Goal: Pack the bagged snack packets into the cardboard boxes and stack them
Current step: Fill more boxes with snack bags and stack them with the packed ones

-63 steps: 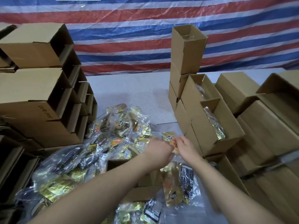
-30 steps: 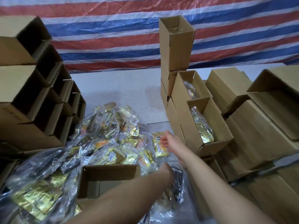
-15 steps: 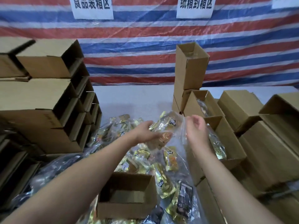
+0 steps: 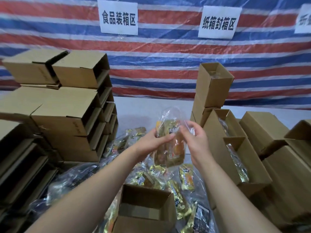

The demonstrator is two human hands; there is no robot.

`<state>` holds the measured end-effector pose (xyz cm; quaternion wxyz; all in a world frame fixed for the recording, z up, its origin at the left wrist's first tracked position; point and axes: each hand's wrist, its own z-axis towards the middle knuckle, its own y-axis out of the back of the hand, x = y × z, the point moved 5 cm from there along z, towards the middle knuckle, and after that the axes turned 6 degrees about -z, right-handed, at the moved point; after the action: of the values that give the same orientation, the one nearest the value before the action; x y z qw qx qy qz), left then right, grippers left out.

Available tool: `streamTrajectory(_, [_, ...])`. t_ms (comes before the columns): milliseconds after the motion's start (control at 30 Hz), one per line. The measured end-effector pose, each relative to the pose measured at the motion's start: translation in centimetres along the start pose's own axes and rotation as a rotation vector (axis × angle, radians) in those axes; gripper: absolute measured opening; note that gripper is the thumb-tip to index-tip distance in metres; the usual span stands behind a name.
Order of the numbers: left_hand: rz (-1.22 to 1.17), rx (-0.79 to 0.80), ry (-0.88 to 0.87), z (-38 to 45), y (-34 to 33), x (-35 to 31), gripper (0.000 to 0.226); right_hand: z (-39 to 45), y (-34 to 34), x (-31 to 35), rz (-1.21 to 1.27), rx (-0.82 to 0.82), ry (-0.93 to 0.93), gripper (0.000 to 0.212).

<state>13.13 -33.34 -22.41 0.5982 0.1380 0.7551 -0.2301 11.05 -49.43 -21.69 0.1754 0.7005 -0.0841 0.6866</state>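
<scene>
Nearest, an open cardboard box [image 4: 144, 209] sits low in the middle, its top flaps up and its inside bare apart from a pale strip on the floor. Just beyond and around it, loose snack packets [image 4: 186, 178] in gold and dark wrappers lie scattered over clear plastic on the table [image 4: 151, 105]. Above that pile both hands hold one clear bag of snacks [image 4: 170, 145] up off the table, roughly upright. The left hand [image 4: 151, 142] grips the bag's left side, thumb across the front and fingers [image 4: 165, 137] curled round it. The right hand [image 4: 193, 139] pinches the bag's right upper edge with curled fingers. To the right, two open boxes [image 4: 247, 167] lean one behind the other, each with a bag of packets showing inside, and more closed boxes [image 4: 262, 126] lie beside them. To the left stands a tall stack of empty boxes [image 4: 67, 118] lying on their sides, open ends facing right. Farther back on the right, an open box [image 4: 212, 84] stands on top of another. Behind everything hangs a red, white and blue striped tarp [image 4: 168, 52] carrying white paper signs [image 4: 118, 17] with black characters.
</scene>
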Motion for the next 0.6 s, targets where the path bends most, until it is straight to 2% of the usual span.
streamTrajectory(67, [0.001,-0.003,-0.001,-0.4,0.1,0.3,0.050,-0.4,-0.4,0.4,0.049,-0.021,-0.024,0.026])
streamTrajectory(167, [-0.062,-0.082,-0.006,-0.7,0.5,0.8,0.039,-1.1,-1.2,0.6,0.158,-0.026,-0.140,0.056])
streamTrajectory(233, [-0.085,-0.162,-0.010,-0.8,0.7,1.2,0.035,-1.9,-1.8,0.6,0.200,0.014,-0.203,0.066])
streamTrajectory(333, [-0.153,-0.294,0.006,-1.2,0.9,1.2,0.040,-3.4,-2.7,0.0,-0.025,0.098,-0.187,0.090])
streamTrajectory(400, [-0.229,-0.344,0.043,-1.5,0.8,0.7,0.045,-4.5,-3.5,-0.7,-0.190,0.188,-0.129,0.097])
streamTrajectory(500, [-0.275,-0.292,0.068,-2.0,0.4,-0.4,0.048,-5.4,-4.4,-1.1,-0.293,0.314,-0.059,0.101])
streamTrajectory(600, [-0.217,-0.199,0.123,-2.8,-0.2,-1.0,0.049,-5.6,-4.7,-1.2,-0.444,0.372,-0.081,0.116])
